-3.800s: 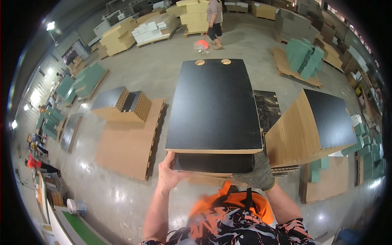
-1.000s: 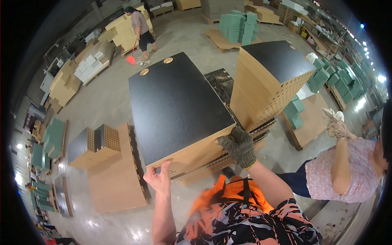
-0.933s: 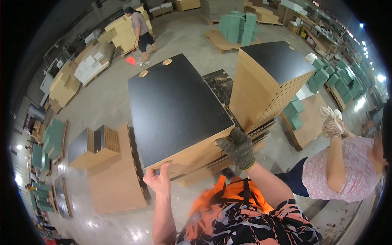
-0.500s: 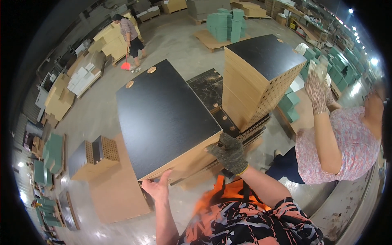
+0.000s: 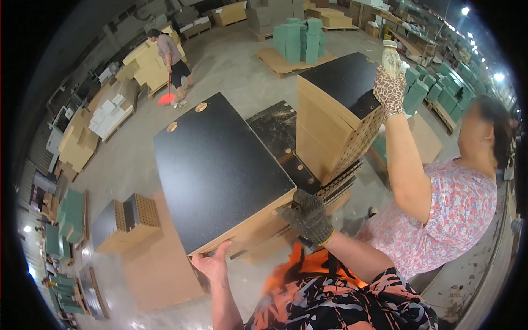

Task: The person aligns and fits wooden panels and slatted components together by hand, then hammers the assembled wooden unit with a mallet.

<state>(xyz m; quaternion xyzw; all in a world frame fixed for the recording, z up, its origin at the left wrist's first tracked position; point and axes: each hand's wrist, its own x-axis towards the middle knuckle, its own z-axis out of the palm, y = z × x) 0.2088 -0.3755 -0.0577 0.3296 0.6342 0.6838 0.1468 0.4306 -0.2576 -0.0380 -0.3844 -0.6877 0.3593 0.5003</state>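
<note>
The left hand (image 5: 213, 264) is bare, and so is the forearm below it. The right hand (image 5: 308, 215) wears a dark grey knitted work glove with a thin yellow edge at the cuff, and the forearm behind it is uncovered. The torso shows a black garment printed with coral-pink and white leaf shapes, with a bright orange piece at the chest.

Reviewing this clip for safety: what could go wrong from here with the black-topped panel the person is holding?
The black-topped panel is wide and held only at its near edge: bare left hand under one corner, gloved right hand at the other. It could tip or slip, and the bare palm may get pinched. A co-worker's raised arm with a bottle stands close on the right, beside the tall panel stack; swinging the panel could strike either.
</note>
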